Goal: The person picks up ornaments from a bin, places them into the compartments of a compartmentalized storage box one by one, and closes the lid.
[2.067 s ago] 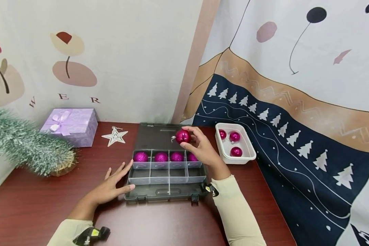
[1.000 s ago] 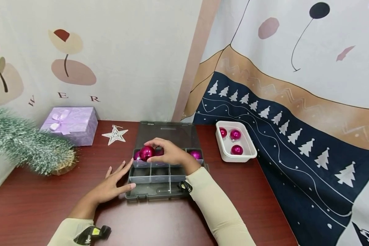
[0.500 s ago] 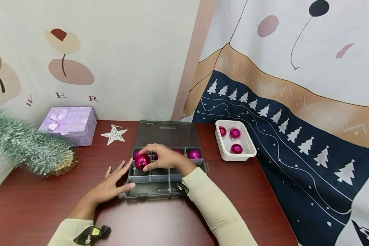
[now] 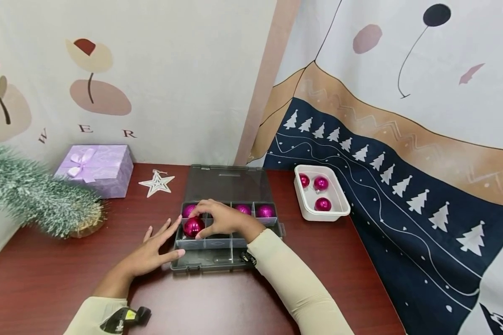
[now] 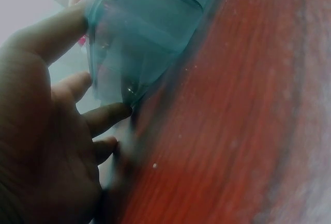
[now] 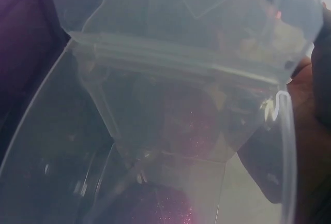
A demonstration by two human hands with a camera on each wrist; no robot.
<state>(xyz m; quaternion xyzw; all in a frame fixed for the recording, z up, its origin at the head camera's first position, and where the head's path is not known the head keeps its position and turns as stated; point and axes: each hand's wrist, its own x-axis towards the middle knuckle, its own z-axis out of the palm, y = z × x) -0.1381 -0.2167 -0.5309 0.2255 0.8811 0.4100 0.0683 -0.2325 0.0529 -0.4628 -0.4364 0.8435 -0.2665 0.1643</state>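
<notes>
The ball (image 4: 193, 227) catches my eye first: round, deep magenta, glossy as a mirror, with small bright glints on its front. It sits in the leftmost compartment of the second row from the back of a smoky see-through box (image 4: 199, 257), whose lid lies open behind. The right hand (image 4: 224, 218) pinches it, fingertips on its upper side and thumb low on its right. The left hand (image 4: 152, 253), fingers straight and spread, touches the box's left edge. Sparkly purple-pink balls (image 4: 266, 211) fill the back row, rough with glitter beside this smooth one. On the counter (image 4: 218, 302), a white tub (image 4: 341, 215) holds three more shiny balls (image 4: 322, 204).
</notes>
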